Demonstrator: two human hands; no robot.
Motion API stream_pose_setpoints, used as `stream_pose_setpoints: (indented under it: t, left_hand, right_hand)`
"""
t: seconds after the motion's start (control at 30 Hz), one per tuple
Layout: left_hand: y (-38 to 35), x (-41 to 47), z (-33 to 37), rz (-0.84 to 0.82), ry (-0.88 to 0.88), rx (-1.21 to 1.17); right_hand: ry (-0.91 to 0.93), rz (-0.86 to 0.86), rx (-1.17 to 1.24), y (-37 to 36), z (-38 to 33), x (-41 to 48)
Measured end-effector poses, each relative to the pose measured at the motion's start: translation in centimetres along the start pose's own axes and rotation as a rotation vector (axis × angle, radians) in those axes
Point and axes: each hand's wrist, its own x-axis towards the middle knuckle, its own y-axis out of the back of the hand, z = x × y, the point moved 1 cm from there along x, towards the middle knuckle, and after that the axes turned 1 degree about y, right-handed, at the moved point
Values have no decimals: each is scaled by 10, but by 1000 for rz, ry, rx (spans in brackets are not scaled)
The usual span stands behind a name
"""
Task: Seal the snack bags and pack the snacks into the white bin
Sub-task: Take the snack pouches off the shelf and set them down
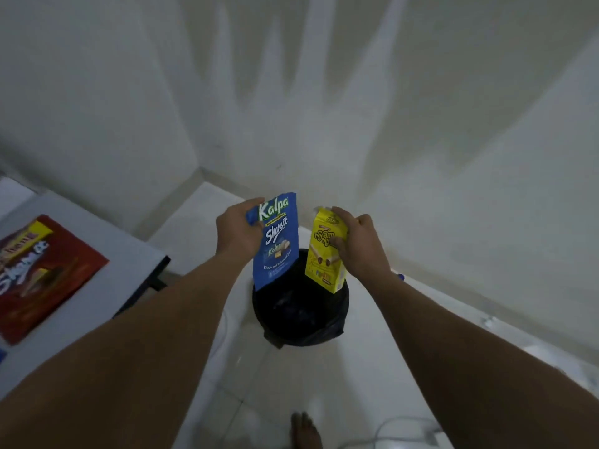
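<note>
Head view: left hand [238,226] fingers pinch a blue Kalpa bag [277,244] by its top corner; right hand [358,243] fingers clasp a yellow snack box [324,254]. Both hang over a dark-lined bin [299,314], seemingly on the floor. A red snack bag [45,273] lies on the desk [107,306].
</note>
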Motion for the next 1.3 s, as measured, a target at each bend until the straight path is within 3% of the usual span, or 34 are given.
stream_pose_setpoints:
  t: [0.37, 0.57, 0.77, 1.0, 1.3]
  left_hand:
    - [-135, 26, -110, -56, 156, 10]
    - [-142, 10, -115, -118, 234, 85]
    - [-66, 16, -68, -52, 128, 189]
    - [77, -12, 3, -133, -29, 487]
    - [286, -104, 44, 73, -11, 640]
  right_hand:
    - [-95, -87, 60, -118, 104, 36]
    - [-62, -133, -52, -121, 105, 19]
    - [42, -157, -155, -58, 47, 29]
    - [197, -174, -382, 44, -90, 24]
    - [379, -185, -424, 94, -284, -30]
